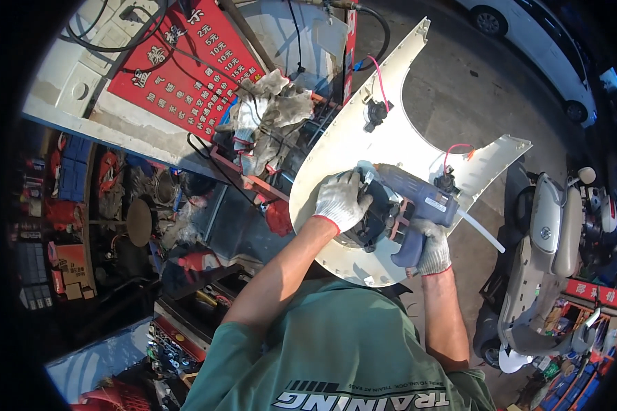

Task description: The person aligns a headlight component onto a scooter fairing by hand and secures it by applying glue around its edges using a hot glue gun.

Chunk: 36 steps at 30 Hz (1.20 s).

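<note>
A cream-white scooter body panel (336, 147) lies in front of me, its two long arms pointing away. My right hand (432, 248), in a white knit glove, wraps the handle of a blue-grey hot glue gun (421, 192). A translucent glue stick (483, 231) sticks out of the gun's back end. The gun's front points left, close to my gloved left hand (343, 200). That hand rests on the panel, its fingers bent around the edge of a black plastic fitting (373, 212). The gun partly covers this fitting, and the nozzle tip is hard to make out.
Two black sockets (375, 115) with pink-red wires sit on the panel. Left of it, a rack holds a heap of dirty gloves (271, 116). A red sign (185, 68) stands behind, crossed by black cables. Cluttered shelves (82, 219) fill the left; a beige scooter (538, 253) is parked right.
</note>
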Motion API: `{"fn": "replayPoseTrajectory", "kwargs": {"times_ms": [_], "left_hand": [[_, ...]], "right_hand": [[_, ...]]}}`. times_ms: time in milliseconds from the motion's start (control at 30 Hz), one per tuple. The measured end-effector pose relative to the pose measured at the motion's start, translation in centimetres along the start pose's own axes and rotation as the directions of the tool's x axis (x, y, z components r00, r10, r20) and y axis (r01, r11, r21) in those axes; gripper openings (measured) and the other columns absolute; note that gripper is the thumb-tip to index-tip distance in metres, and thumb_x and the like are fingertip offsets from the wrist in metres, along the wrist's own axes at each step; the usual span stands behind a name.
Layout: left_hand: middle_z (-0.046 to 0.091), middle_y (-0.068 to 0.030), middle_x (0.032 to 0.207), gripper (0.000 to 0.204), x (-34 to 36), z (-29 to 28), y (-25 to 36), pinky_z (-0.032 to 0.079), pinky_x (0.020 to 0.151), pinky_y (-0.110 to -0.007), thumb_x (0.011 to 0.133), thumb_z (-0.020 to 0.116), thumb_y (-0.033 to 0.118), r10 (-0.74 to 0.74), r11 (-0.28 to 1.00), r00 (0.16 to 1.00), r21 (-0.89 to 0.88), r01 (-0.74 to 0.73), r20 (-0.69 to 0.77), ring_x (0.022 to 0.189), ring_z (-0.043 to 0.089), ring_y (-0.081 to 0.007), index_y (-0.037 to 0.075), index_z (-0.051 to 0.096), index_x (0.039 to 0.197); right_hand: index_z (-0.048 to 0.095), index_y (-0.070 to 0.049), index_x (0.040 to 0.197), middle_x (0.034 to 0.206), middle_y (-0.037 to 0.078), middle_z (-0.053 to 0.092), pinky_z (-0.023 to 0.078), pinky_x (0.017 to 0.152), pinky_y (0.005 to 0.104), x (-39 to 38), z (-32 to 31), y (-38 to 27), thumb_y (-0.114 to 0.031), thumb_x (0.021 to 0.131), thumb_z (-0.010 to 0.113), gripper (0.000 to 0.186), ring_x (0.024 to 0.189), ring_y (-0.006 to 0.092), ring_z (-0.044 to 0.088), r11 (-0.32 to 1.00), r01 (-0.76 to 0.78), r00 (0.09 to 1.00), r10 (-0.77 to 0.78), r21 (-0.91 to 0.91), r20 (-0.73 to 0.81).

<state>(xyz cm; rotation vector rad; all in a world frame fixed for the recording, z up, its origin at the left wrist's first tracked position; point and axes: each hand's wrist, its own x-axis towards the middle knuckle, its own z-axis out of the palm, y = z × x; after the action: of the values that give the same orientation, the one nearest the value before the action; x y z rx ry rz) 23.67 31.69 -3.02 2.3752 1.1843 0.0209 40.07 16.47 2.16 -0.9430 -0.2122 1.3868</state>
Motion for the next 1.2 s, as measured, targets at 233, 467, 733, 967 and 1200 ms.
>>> {"fn": "replayPoseTrajectory", "kwargs": {"times_ms": [233, 467, 733, 967, 1200], "left_hand": [[0.064, -0.0220, 0.128, 0.064, 1.1, 0.9, -0.4, 0.046, 0.097, -0.048, 0.095, 0.056, 0.047, 0.043, 0.999, 0.998, 0.032, -0.041, -0.041, 0.105, 0.063, -0.0405, -0.002, 0.053, 0.136], [0.067, -0.0219, 0.122, 0.066, -0.1, 0.0, 0.2, 0.048, 0.095, -0.048, 0.095, 0.053, 0.050, -0.105, 0.990, 0.994, 0.100, 0.102, 0.031, 0.102, 0.063, -0.0424, -0.001, 0.053, 0.137], [0.063, -0.0192, 0.124, 0.053, 0.5, 0.2, 0.3, 0.048, 0.093, -0.051, 0.094, 0.056, 0.049, 0.027, 0.996, 0.999, 0.086, -0.024, -0.036, 0.106, 0.060, -0.0426, 0.003, 0.060, 0.120], [0.064, -0.0206, 0.122, 0.048, -0.5, 0.8, 0.0, 0.050, 0.091, -0.052, 0.094, 0.057, 0.048, -0.013, 0.994, 0.996, 0.105, 0.023, -0.090, 0.104, 0.062, -0.0420, 0.004, 0.066, 0.110], [0.069, -0.0150, 0.109, 0.045, 1.3, 2.0, -1.3, 0.048, 0.091, -0.050, 0.097, 0.054, 0.045, 0.069, 0.996, 0.982, -0.037, -0.077, -0.175, 0.098, 0.063, -0.0402, 0.003, 0.071, 0.097]], "right_hand": [[0.055, 0.003, 0.131, 0.113, 0.022, 0.068, 0.062, 0.080, 0.0474, 0.4, -0.8, 0.5, -0.008, 0.082, 0.062, 0.051, 0.098, 0.0340, 0.070, 0.999, -0.027, 0.998, 0.026, 0.034, 0.051], [0.055, 0.003, 0.131, 0.113, 0.022, 0.068, 0.062, 0.079, 0.0474, 0.2, -0.3, -0.2, -0.006, 0.082, 0.062, 0.051, 0.098, 0.0342, 0.070, 1.000, -0.004, 0.999, 0.004, 0.029, 0.033], [0.050, 0.006, 0.135, 0.114, 0.022, 0.066, 0.064, 0.081, 0.0469, 0.2, -0.8, 0.1, -0.008, 0.078, 0.059, 0.059, 0.097, 0.0369, 0.071, 0.997, 0.019, 0.998, -0.023, -0.072, -0.057], [0.054, 0.004, 0.129, 0.110, 0.021, 0.066, 0.064, 0.074, 0.0473, 0.1, -0.9, -0.1, 0.001, 0.081, 0.058, 0.048, 0.092, 0.0356, 0.071, 0.998, 0.046, 0.999, -0.045, 0.048, -0.030], [0.056, 0.002, 0.128, 0.106, 0.020, 0.067, 0.064, 0.072, 0.0458, -0.1, 0.5, -0.5, -0.001, 0.081, 0.059, 0.047, 0.090, 0.0338, 0.070, 0.999, 0.018, 1.000, -0.018, 0.040, -0.001]]}}
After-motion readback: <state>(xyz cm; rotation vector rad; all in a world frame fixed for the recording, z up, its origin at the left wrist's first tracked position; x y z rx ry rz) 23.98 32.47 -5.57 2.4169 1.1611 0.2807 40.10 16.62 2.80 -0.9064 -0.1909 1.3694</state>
